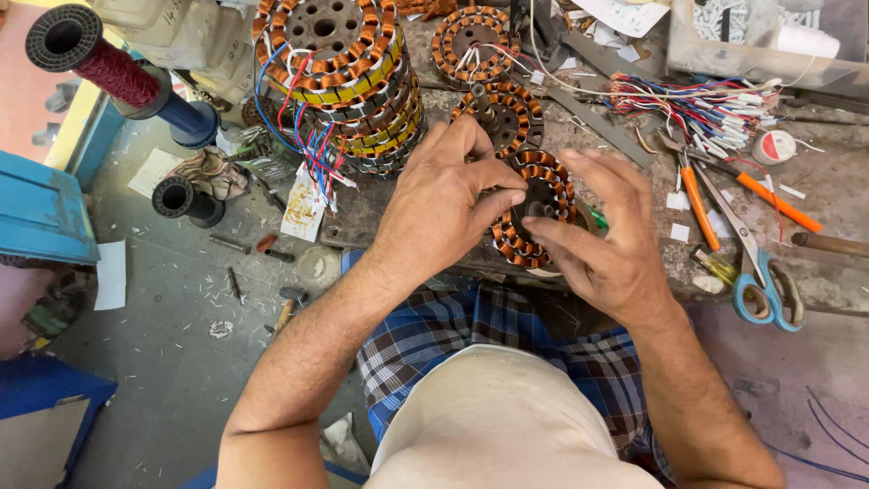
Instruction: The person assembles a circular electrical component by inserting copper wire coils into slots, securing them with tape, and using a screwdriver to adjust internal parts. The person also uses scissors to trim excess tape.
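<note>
A round motor stator with copper-orange coils [541,195] lies at the near edge of the workbench [833,195]. My left hand [444,204] rests over its left side, thumb and fingers pinching at the dark centre. From the right, my right hand [602,240] comes in with its fingertips touching the hub. Both hands hide much of the stator. Another wound stator [502,113] lies just behind it, partly hidden by my left fingers.
A tall stack of wound stators with blue and red wires [348,81] stands at back left. Scissors [756,267], orange-handled pliers [701,204] and a bundle of coloured wires [701,104] lie at right. A spool of red wire [109,68] and tools are on the floor at left.
</note>
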